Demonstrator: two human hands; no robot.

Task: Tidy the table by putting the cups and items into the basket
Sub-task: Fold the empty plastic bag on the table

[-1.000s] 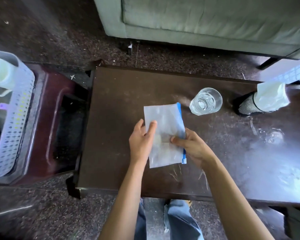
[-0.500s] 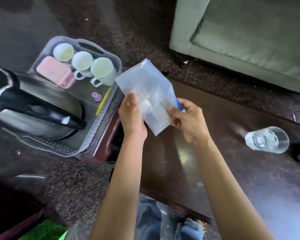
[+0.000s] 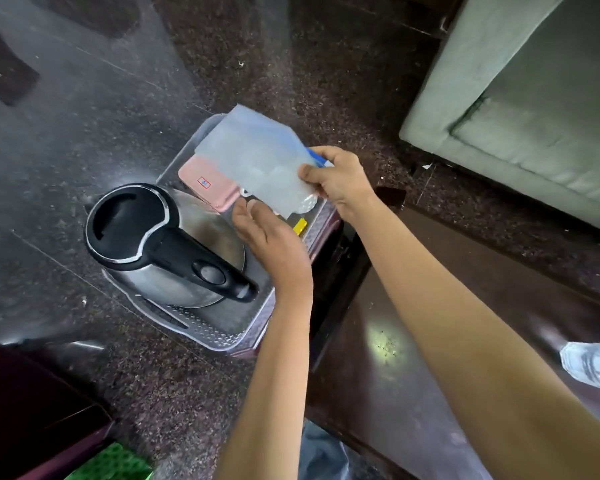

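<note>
A clear plastic zip bag (image 3: 257, 161) with a blue strip hangs over the far end of the white perforated basket (image 3: 257, 320). My right hand (image 3: 340, 178) pinches the bag's right edge. Just below the bag's lower edge is my left hand (image 3: 274, 244), fingers straight, and I cannot tell whether they touch it. Inside the basket stand a steel kettle (image 3: 167, 244) with a black handle, a pink box (image 3: 208, 183) and a yellow item (image 3: 300, 226). The cups are mostly hidden behind the bag. A clear glass (image 3: 593, 368) lies at the right edge on the dark table (image 3: 395, 375).
The basket rests on a maroon stool (image 3: 326, 233) left of the table. A grey-green sofa (image 3: 520, 109) fills the upper right. Dark speckled floor (image 3: 84, 116) surrounds the basket. A dark maroon object (image 3: 32, 410) and something green (image 3: 111, 462) are at the lower left.
Both hands lifted the bag off the table and carried it left over the basket. My view swung left with it. The left hand has let go of the bag's edge and dropped just below it.
</note>
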